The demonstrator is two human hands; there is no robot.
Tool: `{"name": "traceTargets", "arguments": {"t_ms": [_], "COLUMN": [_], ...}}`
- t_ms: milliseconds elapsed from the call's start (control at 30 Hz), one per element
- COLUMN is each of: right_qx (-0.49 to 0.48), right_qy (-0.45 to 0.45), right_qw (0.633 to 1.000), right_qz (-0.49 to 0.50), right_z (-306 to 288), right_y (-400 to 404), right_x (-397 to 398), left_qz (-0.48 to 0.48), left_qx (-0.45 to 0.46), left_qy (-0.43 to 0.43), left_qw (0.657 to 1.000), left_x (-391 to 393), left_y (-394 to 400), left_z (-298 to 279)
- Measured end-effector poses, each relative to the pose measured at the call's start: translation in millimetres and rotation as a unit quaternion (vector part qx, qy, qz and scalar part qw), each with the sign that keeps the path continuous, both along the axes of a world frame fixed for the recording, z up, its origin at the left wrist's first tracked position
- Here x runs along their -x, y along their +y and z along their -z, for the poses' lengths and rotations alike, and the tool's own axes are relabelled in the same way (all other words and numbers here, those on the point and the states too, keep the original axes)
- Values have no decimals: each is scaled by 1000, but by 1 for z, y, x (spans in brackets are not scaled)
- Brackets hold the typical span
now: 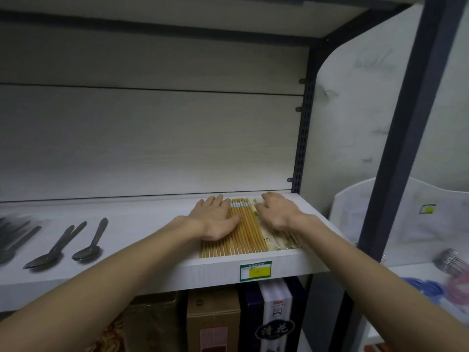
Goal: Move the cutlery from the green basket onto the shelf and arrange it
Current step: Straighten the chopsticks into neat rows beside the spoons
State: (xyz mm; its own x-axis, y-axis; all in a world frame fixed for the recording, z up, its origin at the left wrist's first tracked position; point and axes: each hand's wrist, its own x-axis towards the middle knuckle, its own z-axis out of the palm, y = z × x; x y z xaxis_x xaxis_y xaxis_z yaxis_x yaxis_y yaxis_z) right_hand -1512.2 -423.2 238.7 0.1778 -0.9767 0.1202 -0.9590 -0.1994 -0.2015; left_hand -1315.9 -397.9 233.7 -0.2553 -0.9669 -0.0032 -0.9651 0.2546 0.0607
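Both hands flat-ish on the chopsticks (245,227), which lie side by side in a row at the right end of the white shelf (142,219). Left hand (215,219): fingers straight, pointing at the back panel, palm pressing the row's left edge, thumb lying across the sticks; nothing gripped. Right hand (276,212): fingers loosely bent, tips resting on a paler pack of chopsticks (272,238) just right of the yellow ones; can't tell if it pinches anything. Spoons (73,246) lie well left of the left fingers, handles pointing back. Price label (255,271) on the shelf's front edge, below both wrists. Boxes (243,318) stand on the level underneath. Green basket not in view.
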Motion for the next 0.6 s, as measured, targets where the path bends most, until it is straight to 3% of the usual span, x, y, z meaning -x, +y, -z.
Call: {"name": "traceTargets", "arguments": {"t_ms": [333,600], "right_qx": [-46,-26], "right_qy": [11,-22], "right_qw": [999,999], "right_qz": [16,4], "right_z": [25,26], "right_y": [0,-3], "right_x": [40,49], "left_qz": [113,124], "left_qx": [-24,-19], "left_qy": [-40,-22], "left_qw": [992,992], "left_x": [59,76], "left_y": [6,3], "left_z": [5,7]}}
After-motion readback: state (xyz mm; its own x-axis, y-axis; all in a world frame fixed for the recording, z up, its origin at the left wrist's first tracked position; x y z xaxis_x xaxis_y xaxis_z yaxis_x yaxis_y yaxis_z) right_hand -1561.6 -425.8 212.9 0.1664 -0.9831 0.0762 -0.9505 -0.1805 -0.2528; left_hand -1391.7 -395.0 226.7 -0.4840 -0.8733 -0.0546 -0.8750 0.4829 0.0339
